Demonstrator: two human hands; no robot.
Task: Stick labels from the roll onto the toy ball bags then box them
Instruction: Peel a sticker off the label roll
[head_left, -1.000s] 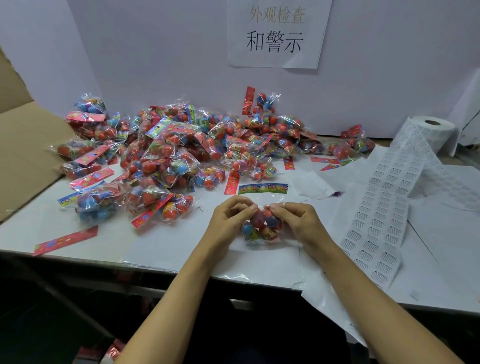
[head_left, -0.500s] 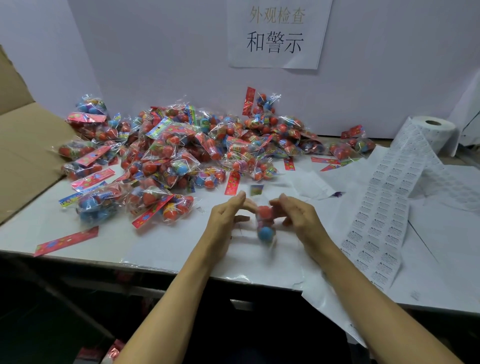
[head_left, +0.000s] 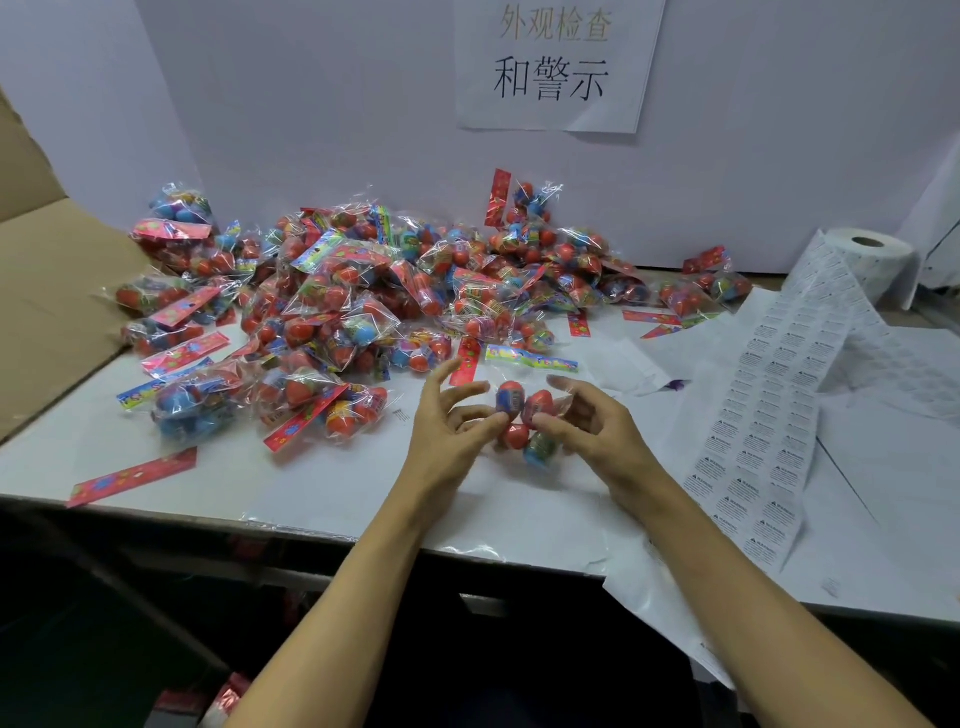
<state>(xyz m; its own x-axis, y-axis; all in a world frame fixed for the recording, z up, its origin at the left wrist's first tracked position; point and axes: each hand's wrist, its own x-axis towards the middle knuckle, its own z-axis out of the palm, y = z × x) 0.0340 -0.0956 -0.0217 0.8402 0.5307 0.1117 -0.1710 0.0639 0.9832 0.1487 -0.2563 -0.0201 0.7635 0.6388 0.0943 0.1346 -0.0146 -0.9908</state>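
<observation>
Head view: we hold one toy ball bag (head_left: 522, 423) just above the table (head_left: 156, 488) — left hand (head_left: 449, 431) and right hand (head_left: 597, 431) pinch its sides, other fingers spread. Labelling step; next we peel a label from the strip (head_left: 763, 431) off the roll (head_left: 865, 260).

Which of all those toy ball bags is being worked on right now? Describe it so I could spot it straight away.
Start at the big pile of bags against the white back wall, then come toward the table's near edge. There the left hand and right hand pinch one bag between their fingertips. Unlike the heaped ones, it sits alone, its colourful header strip pointing away.
</observation>
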